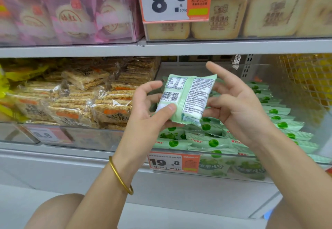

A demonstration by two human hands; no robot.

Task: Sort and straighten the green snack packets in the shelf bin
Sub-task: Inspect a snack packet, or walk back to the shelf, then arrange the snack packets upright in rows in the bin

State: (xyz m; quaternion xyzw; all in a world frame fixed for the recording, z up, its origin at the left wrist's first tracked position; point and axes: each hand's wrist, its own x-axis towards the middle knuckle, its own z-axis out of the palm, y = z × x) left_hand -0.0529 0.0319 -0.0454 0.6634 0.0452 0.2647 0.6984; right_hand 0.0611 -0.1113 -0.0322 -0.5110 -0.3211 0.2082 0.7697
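The left hand [149, 110] is gripping one green packet [186, 97], thumb pressing near its lower left edge, above the clear shelf bin [188, 68]. The right hand [239, 106] is hovering with fingers spread loose at the packet's right edge, perhaps touching behind. Free room is showing at the bin's back, behind the packet rows [280, 126].

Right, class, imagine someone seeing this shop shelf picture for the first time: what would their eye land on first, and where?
Most likely the pale green snack packet held up mid-frame, barcode side towards the camera, pinched at its lower left by the left grip, the right grip open beside it. Next, the big 8.8 price tag top centre, and the gold bangle on the left wrist.
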